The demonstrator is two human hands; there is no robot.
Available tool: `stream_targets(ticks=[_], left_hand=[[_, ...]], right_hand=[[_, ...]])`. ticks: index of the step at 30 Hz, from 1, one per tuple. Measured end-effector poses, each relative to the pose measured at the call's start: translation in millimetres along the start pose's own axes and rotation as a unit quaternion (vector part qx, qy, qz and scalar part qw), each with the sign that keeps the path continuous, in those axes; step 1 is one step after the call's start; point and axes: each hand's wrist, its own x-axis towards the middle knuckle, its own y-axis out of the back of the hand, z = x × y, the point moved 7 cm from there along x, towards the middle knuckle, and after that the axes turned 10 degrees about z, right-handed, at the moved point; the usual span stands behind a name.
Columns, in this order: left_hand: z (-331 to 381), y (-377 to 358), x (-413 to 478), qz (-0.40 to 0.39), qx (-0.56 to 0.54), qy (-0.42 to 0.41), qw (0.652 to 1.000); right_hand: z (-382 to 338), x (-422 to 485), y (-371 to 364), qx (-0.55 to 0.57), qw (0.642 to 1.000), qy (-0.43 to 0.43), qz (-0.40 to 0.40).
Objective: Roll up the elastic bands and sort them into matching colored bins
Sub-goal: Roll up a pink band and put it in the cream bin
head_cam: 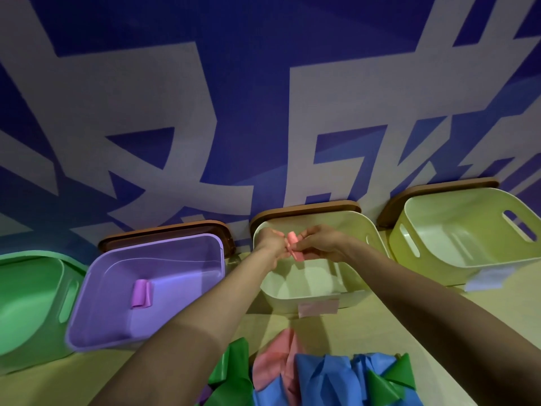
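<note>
Two hands meet over the cream bin (361, 230). The left hand (270, 240) and the right hand (320, 243) both hold one small rolled pink band (293, 246) between them. The fingers of each hand are curled and pinch the roll. The roll is up in the air above the open cream bin and does not touch it.

A pink label (318, 308) is stuck on the front of the cream bin. Just left of the cream bin is a purple bin (96, 288), and a rolled purple band (141, 293) lies on its floor. Further left of the cream bin is a green bin (29, 288). Right of the cream bin is a yellow-green bin (439, 206) with a blue label (487, 278) on its front.

All the bins sit on a pale surface (366, 332). In front of the cream bin, nearer the person, lies a heap of loose bands (316, 379) in green, pink and blue.
</note>
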Motion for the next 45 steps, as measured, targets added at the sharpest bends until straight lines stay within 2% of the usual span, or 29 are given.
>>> stream_targets(ticks=[5,9,11,14,17,19,22,23,26,32,36,38,42,45], left_hand=[[-13.0,0.9,1.2,0.021,-0.1,0.094,0.99],[-17.5,-1.5,-3.8,0.027,-0.148,0.119,0.981],[-19.4,-0.8,-7.8,0.028,-0.167,0.138,0.976],[-21.5,1.4,-8.3,0.033,-0.167,0.146,0.975],[-20.9,2.3,-7.2,0.023,-0.161,0.14,0.977],[-22.5,1.7,-5.4,0.014,-0.16,0.149,0.976],[-26.7,1.1,-3.7,0.006,-0.133,0.152,0.979],[-28.6,0.8,-3.6,0.007,-0.124,0.155,0.98],[-32.2,2.7,-2.3,0.024,-0.112,0.153,0.982],[-30.9,5.0,0.5,0.04,-0.09,0.148,0.984],[-28.4,6.2,1.0,0.047,-0.081,0.144,0.985],[-30.8,4.7,1.9,0.042,-0.074,0.148,0.985],[-32.0,5.7,-2.1,0.042,-0.086,0.162,0.982],[-30.2,3.0,-4.8,0.021,-0.074,0.172,0.982]], right_hand=[[10.1,12.3,-19.3,-0.107,0.991,-0.042,0.06],[13.6,15.8,-34.4,-0.115,0.981,-0.049,0.148],[18.1,20.4,-43.4,-0.113,0.981,-0.066,0.145],[19.8,22.5,-52.8,-0.134,0.981,-0.065,0.125],[24.8,24.0,-46.2,-0.101,0.975,-0.082,0.182],[22.7,22.0,-46.3,-0.136,0.972,-0.071,0.18],[27.8,23.5,-42.8,-0.098,0.965,-0.09,0.225],[28.0,19.5,-41.4,-0.053,0.965,-0.095,0.239],[28.9,23.9,-42.7,-0.163,0.96,-0.08,0.211],[21.7,23.7,-46.7,-0.221,0.962,-0.06,0.149],[23.9,25.2,-44.0,-0.232,0.963,-0.082,0.107],[25.7,24.4,-42.9,-0.246,0.959,-0.083,0.111],[15.6,23.0,-46.9,-0.273,0.954,-0.035,0.116],[23.3,31.3,-46.3,-0.199,0.974,-0.06,0.086]])
